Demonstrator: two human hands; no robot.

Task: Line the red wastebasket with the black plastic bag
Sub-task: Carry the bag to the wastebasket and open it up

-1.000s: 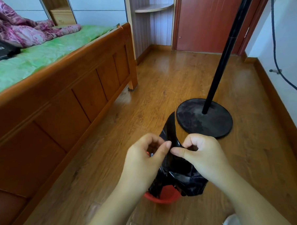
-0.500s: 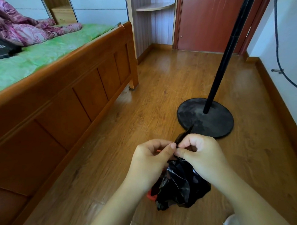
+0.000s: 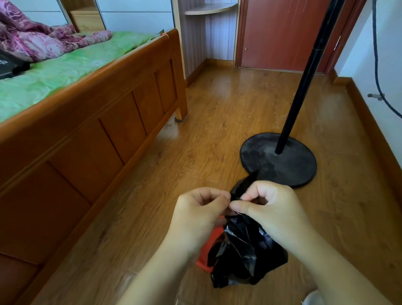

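Note:
A crumpled black plastic bag (image 3: pixel 243 249) hangs from both my hands over the wooden floor. My left hand (image 3: pixel 198 214) and my right hand (image 3: pixel 271 209) meet thumb to thumb and pinch the bag's top edge between their fingertips; a short black tip sticks up above them. The red wastebasket (image 3: pixel 211 241) stands on the floor right under my hands. Only a strip of its red side shows to the left of the bag; its opening is hidden by the bag and my wrists.
A wooden bed frame (image 3: pixel 97 124) with green bedding runs along the left. A black pole stand with a round base (image 3: pixel 278 158) sits on the floor just beyond my hands. A red-brown door (image 3: pixel 279 26) and white wall close the far and right sides.
The bag's tall upright strip has dropped to a short tip above my fingers. The bag's bulk now hangs lower and further right, covering more of the wastebasket. My hands stay pinched together.

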